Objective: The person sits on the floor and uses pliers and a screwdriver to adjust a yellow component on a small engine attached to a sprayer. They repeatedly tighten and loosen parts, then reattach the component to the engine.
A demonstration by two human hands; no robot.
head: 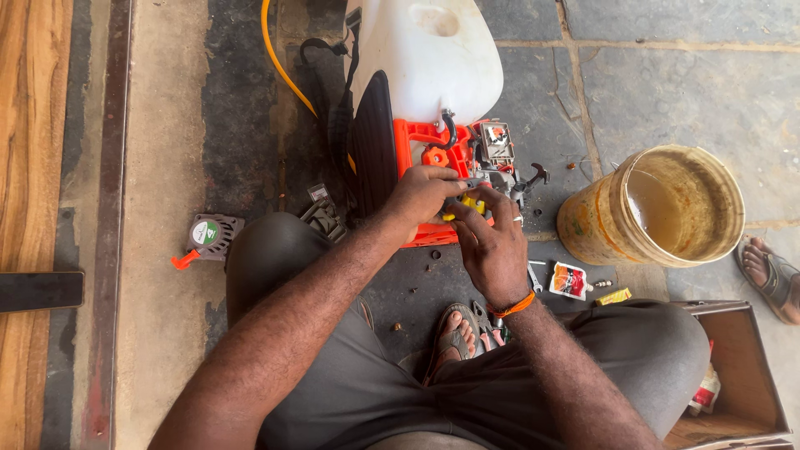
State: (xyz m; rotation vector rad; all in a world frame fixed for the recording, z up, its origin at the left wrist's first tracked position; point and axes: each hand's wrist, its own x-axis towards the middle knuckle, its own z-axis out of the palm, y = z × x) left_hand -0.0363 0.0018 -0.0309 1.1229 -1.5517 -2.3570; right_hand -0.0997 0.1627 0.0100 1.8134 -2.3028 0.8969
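Hands meet at the engine [487, 171] under the white tank [425, 58]: left hand [425, 193] pinches a small part, right hand [492, 242] steadies it. Keeping fingers low seems wise.

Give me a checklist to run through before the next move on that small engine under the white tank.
1. Both hands on the work: ok. Left hand and right hand meet at the engine.
2. Grip on the part: cannot tell; fingers hide it.
3. White tank upright on its orange frame: ok.
4. Spanner within reach: ok, beside the right wrist.
5. Loose starter cover out of the way: ok, off to the left on the floor.
6. Bucket of liquid close by, open: not ok, could be knocked.
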